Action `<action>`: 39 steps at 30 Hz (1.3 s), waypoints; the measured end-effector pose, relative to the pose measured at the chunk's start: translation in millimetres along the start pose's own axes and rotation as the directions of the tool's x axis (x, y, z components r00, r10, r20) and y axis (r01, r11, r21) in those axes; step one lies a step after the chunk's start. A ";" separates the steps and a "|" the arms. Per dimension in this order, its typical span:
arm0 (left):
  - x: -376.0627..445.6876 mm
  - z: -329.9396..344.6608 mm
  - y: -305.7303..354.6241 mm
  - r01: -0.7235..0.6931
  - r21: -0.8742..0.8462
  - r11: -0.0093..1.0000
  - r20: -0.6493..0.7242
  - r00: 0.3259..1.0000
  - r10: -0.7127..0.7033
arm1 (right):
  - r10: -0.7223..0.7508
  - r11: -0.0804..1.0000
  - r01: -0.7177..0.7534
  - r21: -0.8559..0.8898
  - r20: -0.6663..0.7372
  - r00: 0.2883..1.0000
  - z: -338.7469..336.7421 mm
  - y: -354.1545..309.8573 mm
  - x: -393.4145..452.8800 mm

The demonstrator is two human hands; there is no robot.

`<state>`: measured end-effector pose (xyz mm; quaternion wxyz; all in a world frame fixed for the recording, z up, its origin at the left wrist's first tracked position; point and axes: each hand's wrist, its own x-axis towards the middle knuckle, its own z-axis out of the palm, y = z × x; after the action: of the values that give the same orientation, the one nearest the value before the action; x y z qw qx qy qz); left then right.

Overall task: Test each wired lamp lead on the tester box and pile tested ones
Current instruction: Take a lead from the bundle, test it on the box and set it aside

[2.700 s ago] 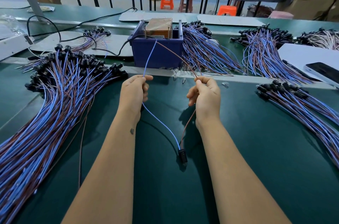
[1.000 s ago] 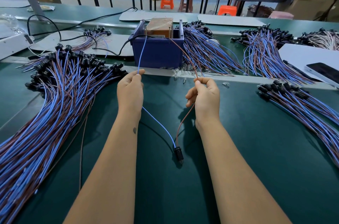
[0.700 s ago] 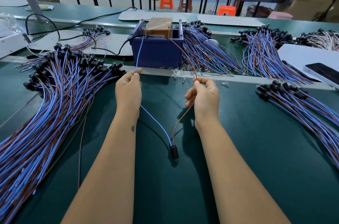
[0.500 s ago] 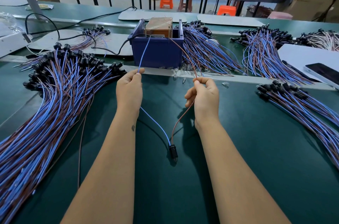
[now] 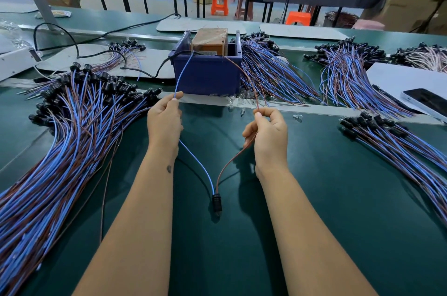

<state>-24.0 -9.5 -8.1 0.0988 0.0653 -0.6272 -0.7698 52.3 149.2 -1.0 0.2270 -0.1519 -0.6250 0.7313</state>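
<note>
One lamp lead lies between my hands, its black lamp holder [image 5: 216, 203] resting on the green table. My left hand [image 5: 165, 121] pinches its blue wire [image 5: 198, 162], whose free end runs up to the top of the tester box [image 5: 205, 75], a blue bin holding a brown block. My right hand [image 5: 268, 136] pinches the brown wire [image 5: 228, 165], whose end also reaches up to the box's right side. A big pile of leads [image 5: 60, 140] lies at the left.
More lead bundles lie right of the box [image 5: 271, 73], at the far right [image 5: 350, 77] and near right [image 5: 399, 140]. A phone [image 5: 425, 102] rests on white sheets at the right edge. A black cable [image 5: 150, 73] runs into the box. A metal rail [image 5: 314, 109] crosses the table.
The blue wire's free end swung left, then back right to the box top. The lamp holder slid slightly left and toward my hands. Both hands stayed nearly in place.
</note>
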 end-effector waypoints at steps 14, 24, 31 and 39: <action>-1.6 -1.2 -0.8 0.000 0.014 1.000 -0.017 1.000 0.001 | 0.009 0.997 -0.005 0.083 -0.048 0.999 -1.3 -1.5 -0.4; -0.4 0.4 0.2 -0.006 -0.002 1.000 -0.021 1.000 0.006 | 0.000 1.000 0.000 0.014 -0.018 1.000 0.9 -3.2 -2.9; -0.6 -0.4 0.2 -0.004 0.009 1.000 -0.014 1.000 0.004 | -0.002 1.000 0.002 -0.011 -0.008 1.000 2.7 -2.9 -3.1; -0.9 -0.9 0.7 -0.003 0.008 1.000 -0.008 1.000 0.003 | -0.018 0.999 0.019 -0.038 0.017 1.000 1.6 -3.0 -3.8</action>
<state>-22.8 -10.3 -7.6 0.1022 0.0675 -0.6300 -0.7669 55.1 146.2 2.0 0.2257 -0.1443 -0.6420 0.7184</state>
